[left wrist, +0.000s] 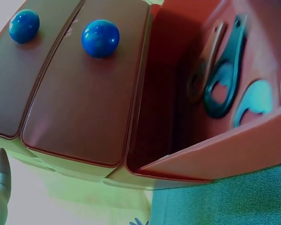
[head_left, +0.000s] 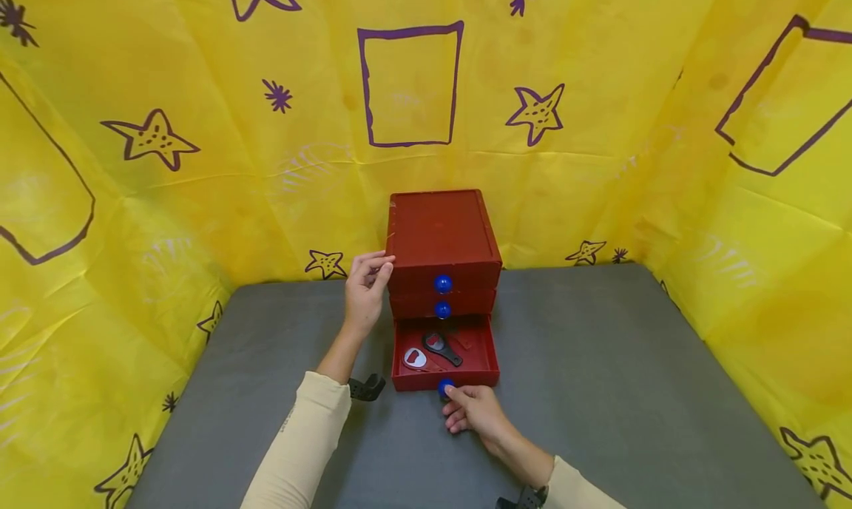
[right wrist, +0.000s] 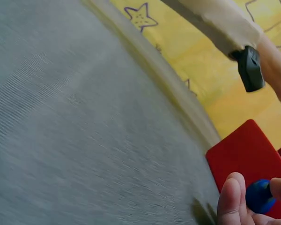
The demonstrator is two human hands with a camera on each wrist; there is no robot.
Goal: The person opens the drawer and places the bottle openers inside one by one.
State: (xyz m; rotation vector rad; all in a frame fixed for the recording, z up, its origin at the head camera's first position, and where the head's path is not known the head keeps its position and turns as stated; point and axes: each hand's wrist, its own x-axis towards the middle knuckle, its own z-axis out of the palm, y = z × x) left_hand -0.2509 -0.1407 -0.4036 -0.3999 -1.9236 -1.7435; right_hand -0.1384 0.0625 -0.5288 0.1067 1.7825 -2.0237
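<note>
A small red three-drawer chest (head_left: 441, 228) stands on a grey-covered table, its bottom drawer (head_left: 475, 379) pulled out. My right hand (head_left: 481, 414) pinches that drawer's blue knob (right wrist: 259, 198) between thumb and fingers. Against the chest's upper left side, my left hand (head_left: 364, 296) rests with its fingers extended near the front corner. Inside the drawer lie a black bottle opener (head_left: 441, 346) and a silver-headed opener (head_left: 414, 357). A third, reddish opener-like piece (left wrist: 208, 63) shows beside the black one in the left wrist view. Both upper drawers are closed.
Two more blue knobs, one on the top drawer (head_left: 443, 284) and one on the middle drawer (head_left: 442, 310), stick out above the open one. Yellow cloth walls (head_left: 319, 198) with purple drawings enclose the table (head_left: 599, 390) behind and at both sides. Each wrist wears a black strap (head_left: 367, 388).
</note>
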